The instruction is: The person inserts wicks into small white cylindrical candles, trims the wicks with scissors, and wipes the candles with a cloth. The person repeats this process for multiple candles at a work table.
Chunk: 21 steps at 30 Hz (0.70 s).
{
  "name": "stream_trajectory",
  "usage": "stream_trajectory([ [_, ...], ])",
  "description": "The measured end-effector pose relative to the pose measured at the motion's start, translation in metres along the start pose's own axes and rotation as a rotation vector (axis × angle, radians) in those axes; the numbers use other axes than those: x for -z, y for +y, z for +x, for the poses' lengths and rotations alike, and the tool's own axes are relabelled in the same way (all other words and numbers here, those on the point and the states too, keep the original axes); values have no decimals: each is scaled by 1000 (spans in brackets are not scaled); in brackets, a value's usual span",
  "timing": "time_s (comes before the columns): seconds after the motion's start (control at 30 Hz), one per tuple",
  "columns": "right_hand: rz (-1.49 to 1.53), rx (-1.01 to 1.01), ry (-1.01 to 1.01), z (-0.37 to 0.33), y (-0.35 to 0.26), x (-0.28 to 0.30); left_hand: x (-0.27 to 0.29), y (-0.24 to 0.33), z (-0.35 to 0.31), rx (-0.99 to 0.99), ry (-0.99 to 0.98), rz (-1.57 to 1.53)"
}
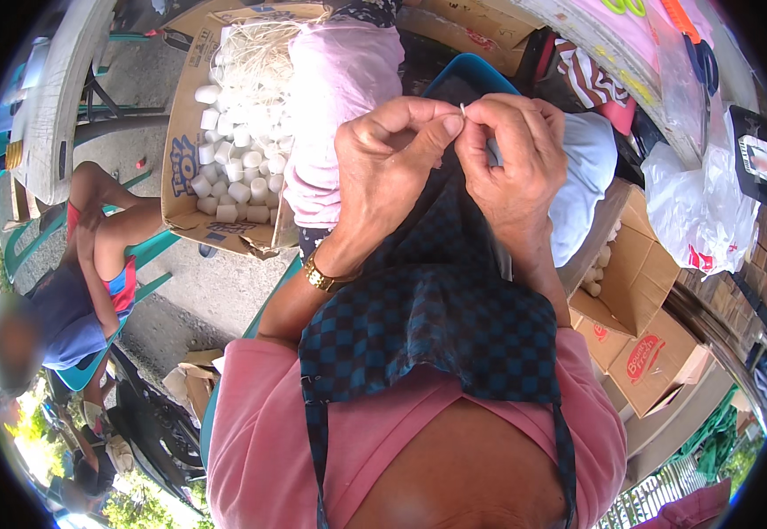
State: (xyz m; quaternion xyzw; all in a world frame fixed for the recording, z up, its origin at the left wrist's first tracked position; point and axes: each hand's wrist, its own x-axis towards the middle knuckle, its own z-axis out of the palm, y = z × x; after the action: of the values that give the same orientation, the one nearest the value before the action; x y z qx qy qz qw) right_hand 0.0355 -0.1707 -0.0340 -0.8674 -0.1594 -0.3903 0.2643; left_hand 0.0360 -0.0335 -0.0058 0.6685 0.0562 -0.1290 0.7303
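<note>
My left hand (388,163) and my right hand (517,159) meet above my lap, fingertips pinched together. Between them shows the tip of a small whitish strand (463,110), too small to make out fully; the rest is hidden by my fingers. To the left of my hands stands an open cardboard box (181,176) of short white cylinders (238,167). Thin pale strands (260,57) lie in a loose bundle over the cylinders at its far end. A pink cloth (335,97) lies between the box and my left hand.
Beyond my hands is the rim of a teal container (467,63). At right, another cardboard box (644,256) holds pale rounded pieces, near a clear plastic bag (696,207). Scissors (705,62) lie at the upper right. Another person (75,300) sits at left.
</note>
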Motion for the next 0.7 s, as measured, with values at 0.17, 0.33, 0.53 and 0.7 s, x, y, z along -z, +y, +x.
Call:
stream_trajectory([
  [0.17,-5,-1,40,2,2,3,4,-14,-4,-217,-98,124],
  [0.33,17,-40,59,3,1,4,3,-9,-13,-154,-157,161],
  [0.53,61,-131,68,7,-8,11,6,-5,-17,-161,-212,180],
  [0.7,36,-151,86,8,-7,15,5,-6,-18,-195,-269,211],
])
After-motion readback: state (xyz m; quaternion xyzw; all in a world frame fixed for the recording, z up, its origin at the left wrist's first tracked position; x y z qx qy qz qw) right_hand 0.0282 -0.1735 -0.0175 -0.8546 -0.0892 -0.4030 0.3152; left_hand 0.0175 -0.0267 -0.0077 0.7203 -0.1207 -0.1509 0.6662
